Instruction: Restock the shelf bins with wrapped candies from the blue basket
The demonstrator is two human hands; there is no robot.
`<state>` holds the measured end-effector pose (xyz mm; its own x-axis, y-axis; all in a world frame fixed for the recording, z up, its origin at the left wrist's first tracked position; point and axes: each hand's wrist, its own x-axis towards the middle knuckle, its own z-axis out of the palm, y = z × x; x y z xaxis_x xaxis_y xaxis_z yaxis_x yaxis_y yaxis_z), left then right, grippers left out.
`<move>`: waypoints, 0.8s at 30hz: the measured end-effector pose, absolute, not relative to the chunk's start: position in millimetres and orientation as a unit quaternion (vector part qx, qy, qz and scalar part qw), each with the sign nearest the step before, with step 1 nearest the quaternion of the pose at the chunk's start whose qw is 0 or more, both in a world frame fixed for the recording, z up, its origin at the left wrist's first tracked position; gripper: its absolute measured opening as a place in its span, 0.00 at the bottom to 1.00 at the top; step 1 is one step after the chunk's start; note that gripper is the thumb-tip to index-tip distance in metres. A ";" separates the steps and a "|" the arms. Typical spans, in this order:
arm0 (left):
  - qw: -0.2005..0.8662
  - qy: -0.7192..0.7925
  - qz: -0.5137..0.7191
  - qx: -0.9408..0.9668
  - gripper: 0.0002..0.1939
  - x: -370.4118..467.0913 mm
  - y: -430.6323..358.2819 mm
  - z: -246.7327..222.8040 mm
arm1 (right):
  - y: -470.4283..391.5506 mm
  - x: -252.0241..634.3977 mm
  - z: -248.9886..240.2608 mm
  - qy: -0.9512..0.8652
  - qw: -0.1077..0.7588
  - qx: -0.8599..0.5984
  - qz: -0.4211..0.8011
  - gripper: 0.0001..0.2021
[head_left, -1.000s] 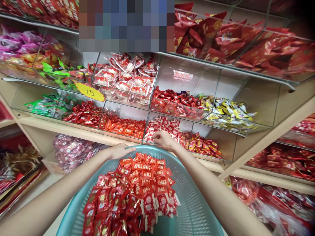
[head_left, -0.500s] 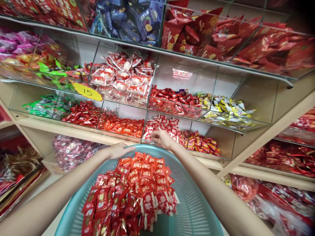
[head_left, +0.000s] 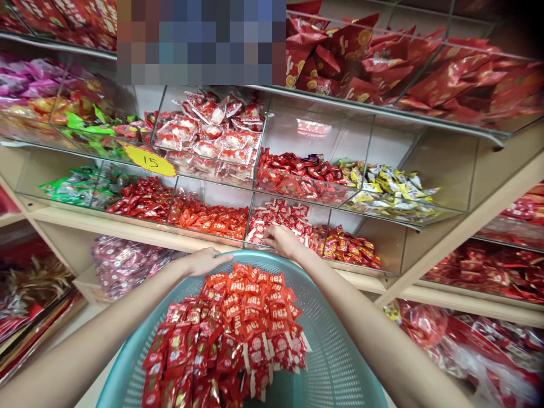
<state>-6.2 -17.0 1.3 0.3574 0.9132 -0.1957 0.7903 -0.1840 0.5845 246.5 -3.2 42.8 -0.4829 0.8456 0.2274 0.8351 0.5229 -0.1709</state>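
My left hand point(head_left: 208, 262) grips the far rim of a teal plastic basket point(head_left: 335, 317), thumb lying along the edge. Inside the basket are many wrapped candies: orange-red packets point(head_left: 250, 300), dark red packets with gold point(head_left: 182, 345), and red-and-white packets point(head_left: 257, 348). My right hand point(head_left: 284, 241) is beyond the rim, over the front of a clear bin of red-and-white wrapped candies point(head_left: 284, 214). Its fingers are curled and closed, pointing left; what lies between them is hidden.
Clear-walled bins of candy rise in tiers on a wooden shelf point(head_left: 348, 277). Next to the red-and-white candies are orange-red candies point(head_left: 212, 220) and red-yellow candies point(head_left: 351, 248). A yellow price tag point(head_left: 151, 161) reads 15. A pixelated block covers part of the top.
My right hand has shifted slightly right and its fingers have curled in more. My left hand stays on the rim, and the candies in the basket look the same.
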 end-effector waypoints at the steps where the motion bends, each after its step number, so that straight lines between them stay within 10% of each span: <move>1: 0.311 0.557 0.099 0.764 0.39 -6.1 -17.1 1.6 | -4.5 246.5 44.7 -0.863 0.144 -0.485 0.013 0.07; 12: 0.292 0.575 0.081 0.760 0.39 -1.0 -21.0 8.7 | -81.2 265.5 92.8 -0.884 0.236 -0.401 0.035 0.07; 24: 0.307 0.567 0.073 0.761 0.38 2.4 -25.5 14.6 | -181.9 294.8 1.8 -0.855 -0.049 -0.407 0.317 0.03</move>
<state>2.4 -25.5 14.6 0.3456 0.9080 -0.2370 0.8183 -0.1679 0.5498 294.8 -181.9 1.8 -0.6642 0.6646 -0.3422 0.7271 0.4680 -0.5023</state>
